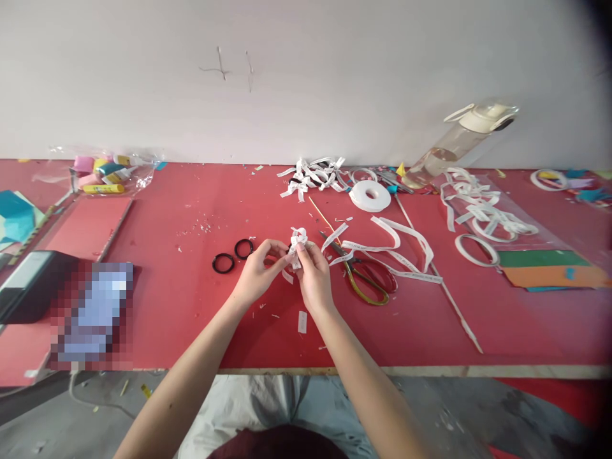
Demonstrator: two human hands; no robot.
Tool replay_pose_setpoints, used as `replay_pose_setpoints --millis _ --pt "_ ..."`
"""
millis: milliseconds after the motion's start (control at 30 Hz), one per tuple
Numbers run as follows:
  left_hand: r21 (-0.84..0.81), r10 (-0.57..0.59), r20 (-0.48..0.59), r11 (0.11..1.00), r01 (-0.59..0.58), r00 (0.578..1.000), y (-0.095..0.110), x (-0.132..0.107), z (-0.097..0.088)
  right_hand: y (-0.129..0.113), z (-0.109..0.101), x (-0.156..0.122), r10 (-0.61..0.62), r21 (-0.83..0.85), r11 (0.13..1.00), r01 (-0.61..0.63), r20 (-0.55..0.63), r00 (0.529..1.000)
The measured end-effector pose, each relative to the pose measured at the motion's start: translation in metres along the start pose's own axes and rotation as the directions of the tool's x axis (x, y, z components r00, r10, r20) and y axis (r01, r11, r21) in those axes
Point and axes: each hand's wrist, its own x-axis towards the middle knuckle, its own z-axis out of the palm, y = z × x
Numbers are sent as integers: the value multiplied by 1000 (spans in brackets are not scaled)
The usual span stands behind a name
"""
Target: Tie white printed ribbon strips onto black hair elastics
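Note:
Both my hands meet over the middle of the red table [191,306]. Between them is a small looped piece of white printed ribbon [298,241]. My left hand [258,271] pinches its left side with thumb and forefinger. My right hand [313,274] is closed on its right side and underside. Two black rings [223,262] [243,248] lie just left of my left hand. Scissors with green and red handles [366,277] lie just right of my right hand, among loose ribbon strips [392,245].
A white tape roll [370,196], a ribbon pile [313,175] and a tipped clear bottle [459,140] sit near the wall. More ribbon [478,207] and coloured paper [549,268] lie right. A bag of coloured items [102,172] and a dark device [33,284] are left. A thin stick [449,299] lies diagonally.

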Motion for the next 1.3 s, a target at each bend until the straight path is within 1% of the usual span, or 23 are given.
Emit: replay_pose_setpoints --millis 67,133,233,333,467,567,667,800,933,1033,1133,1200,1300 --pt "-23 -31 2 999 31 1000 -1 0 1 -2 1 0 62 81 995 -61 -7 998" --pt "0 -29 -13 1000 29 999 -3 0 1 -5 3 -1 88 147 985 -90 23 996" --pt "11 -36 -46 999 36 998 -4 0 -1 -9 4 -1 71 159 984 -81 72 995" --pt "4 -38 -62 999 38 997 -2 0 -4 -9 3 -1 70 144 986 -78 62 996" --pt "65 1 -55 998 3 998 0 0 -4 -8 2 0 55 113 992 -60 48 997" --pt "84 -19 -57 996 23 998 -1 0 -4 -8 2 0 55 111 992 -62 70 996" --pt "61 -37 -79 997 42 996 -2 0 -3 -8 4 0 59 142 987 -71 91 994" --pt "55 -20 -113 998 27 993 -4 0 -1 -7 6 1 75 199 976 -89 75 994" --pt "19 -8 -152 1000 11 988 -6 0 3 -7 6 1 109 305 943 -130 83 991" --pt "-18 -16 -147 1000 14 989 -6 -1 4 -8 7 1 133 358 921 -155 85 987" --pt "-1 -18 -142 1000 18 990 -3 -1 4 -9 7 1 157 371 913 -169 63 986" --pt "-15 -35 -108 999 34 994 -1 -2 4 -9 6 2 184 398 898 -187 45 982" --pt "-94 -63 -58 994 57 996 1 -3 4 -11 4 4 243 493 840 -227 33 969"
